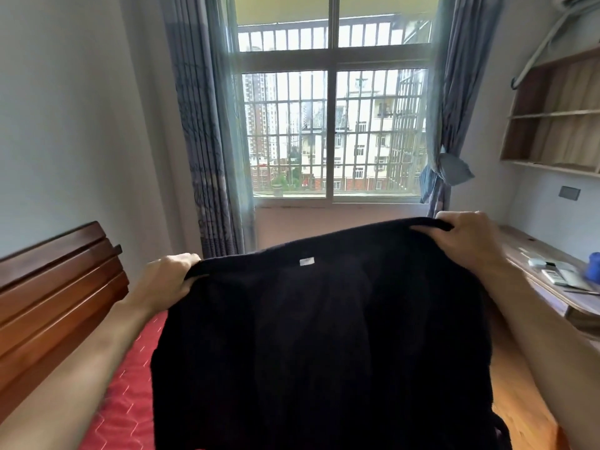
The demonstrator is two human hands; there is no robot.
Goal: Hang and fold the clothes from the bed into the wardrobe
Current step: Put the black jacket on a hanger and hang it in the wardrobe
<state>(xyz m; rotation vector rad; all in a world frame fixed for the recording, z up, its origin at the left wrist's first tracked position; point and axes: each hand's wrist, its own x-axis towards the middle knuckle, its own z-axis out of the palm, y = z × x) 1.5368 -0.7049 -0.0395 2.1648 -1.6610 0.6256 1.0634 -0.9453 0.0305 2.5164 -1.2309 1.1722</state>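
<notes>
A black garment [324, 345] hangs spread wide in front of me, a small white label near its top edge. My left hand [165, 277] grips its top left corner. My right hand [467, 238] grips the top right corner, held a little higher. The cloth hides most of the bed with its red cover [130, 401] below. The wardrobe is out of view.
A wooden headboard [55, 287] stands at the left. Straight ahead is a barred window [331, 125] with grey curtains. At the right are wall shelves [552, 125] and a wooden desk [552, 280] with small items on it. Wooden floor [519, 401] shows beside the bed.
</notes>
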